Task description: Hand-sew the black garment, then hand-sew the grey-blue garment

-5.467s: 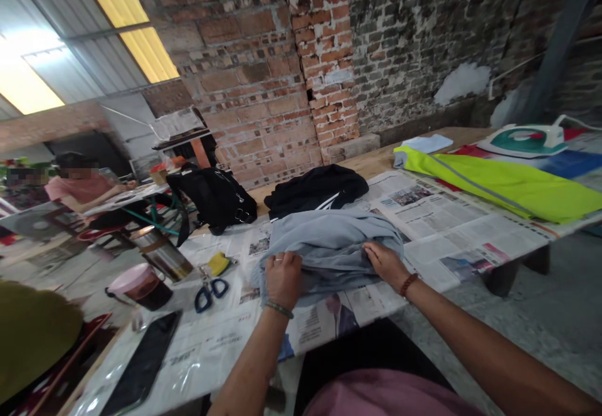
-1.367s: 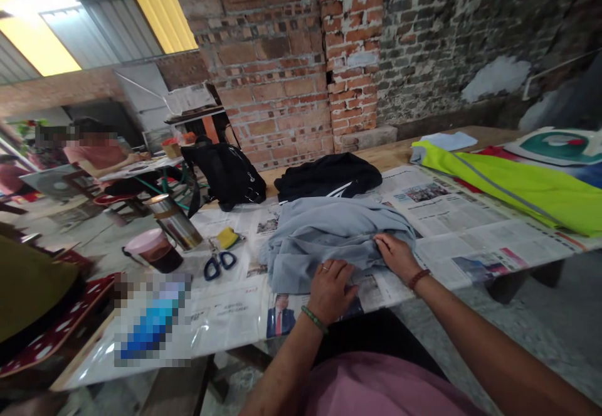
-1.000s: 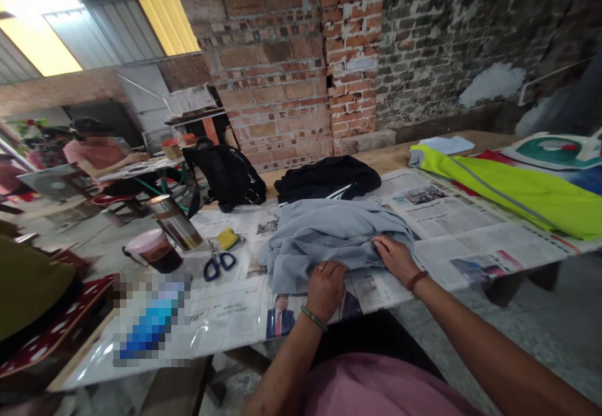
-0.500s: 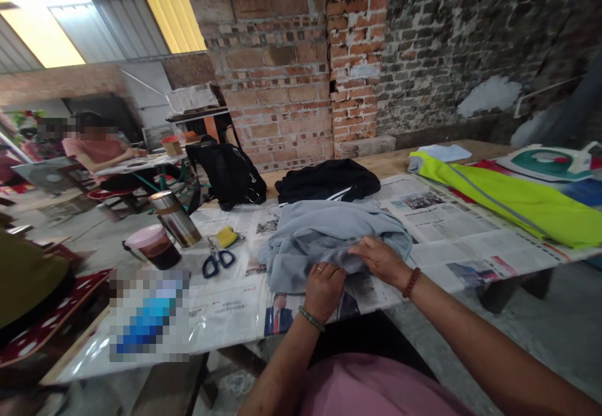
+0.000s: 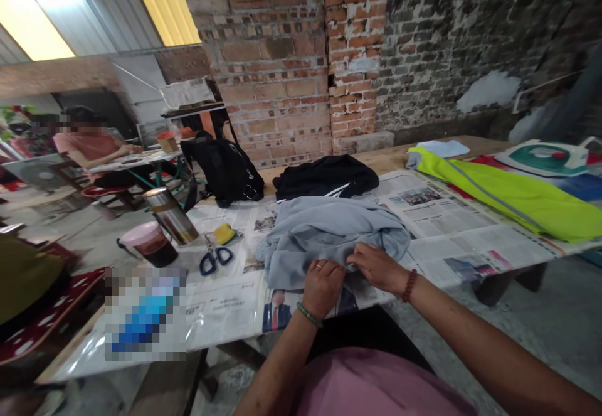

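A light grey garment (image 5: pixel 324 221) lies bunched on the newspaper-covered table in front of me; its kind is hard to tell in the folds. My left hand (image 5: pixel 323 285), with a ring and a green bracelet, is closed on the garment's near edge. Close beside it, my right hand (image 5: pixel 376 266), wearing a dark red bracelet, pinches the same edge with curled fingers. Both hands nearly touch. Whether a small tool such as a needle is between the fingertips cannot be made out.
Dark-handled scissors (image 5: pixel 216 260), a yellow item (image 5: pixel 226 234), a lidded cup (image 5: pixel 148 243) and a steel flask (image 5: pixel 170 215) stand left. Behind lie a black backpack (image 5: pixel 223 168) and black clothing (image 5: pixel 327 177). A neon vest (image 5: pixel 503 193) and an iron (image 5: pixel 545 155) are right.
My right hand has come down and slightly left, closer to my left hand, its fingers now curled at the garment's edge. The left hand keeps its grip. The view has shifted slightly.
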A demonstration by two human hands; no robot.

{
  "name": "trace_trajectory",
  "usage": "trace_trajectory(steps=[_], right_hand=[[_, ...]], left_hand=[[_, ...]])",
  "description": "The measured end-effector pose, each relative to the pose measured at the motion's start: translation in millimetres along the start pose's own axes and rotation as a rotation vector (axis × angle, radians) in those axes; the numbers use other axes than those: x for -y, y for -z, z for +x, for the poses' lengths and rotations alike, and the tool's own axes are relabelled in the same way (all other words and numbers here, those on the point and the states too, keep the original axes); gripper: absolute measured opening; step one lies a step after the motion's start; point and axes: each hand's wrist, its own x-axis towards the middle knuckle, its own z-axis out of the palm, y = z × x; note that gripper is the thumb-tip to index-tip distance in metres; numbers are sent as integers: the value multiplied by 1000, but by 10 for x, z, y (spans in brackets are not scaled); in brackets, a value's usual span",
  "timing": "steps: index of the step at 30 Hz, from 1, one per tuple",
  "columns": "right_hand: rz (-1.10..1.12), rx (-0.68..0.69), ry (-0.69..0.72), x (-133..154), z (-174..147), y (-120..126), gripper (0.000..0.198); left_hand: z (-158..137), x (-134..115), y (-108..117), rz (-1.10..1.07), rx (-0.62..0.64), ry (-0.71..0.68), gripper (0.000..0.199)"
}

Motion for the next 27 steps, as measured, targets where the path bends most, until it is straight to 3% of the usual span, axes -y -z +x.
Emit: trace_trajectory(steps=[6, 13, 20, 27], right_hand=[[228, -19, -71, 5, 44, -11, 28], [496, -64, -313, 64, 180, 40, 37], [469, -26, -254, 118, 236, 65, 38], [457, 34, -175, 148, 209, -56, 39]], left_hand=[[6, -3, -11, -3, 3, 12, 14], [4, 11, -23, -11, 8, 6, 14], [-2, 7, -26, -30, 4, -2, 17], [1, 44, -36, -206, -57, 144, 20]])
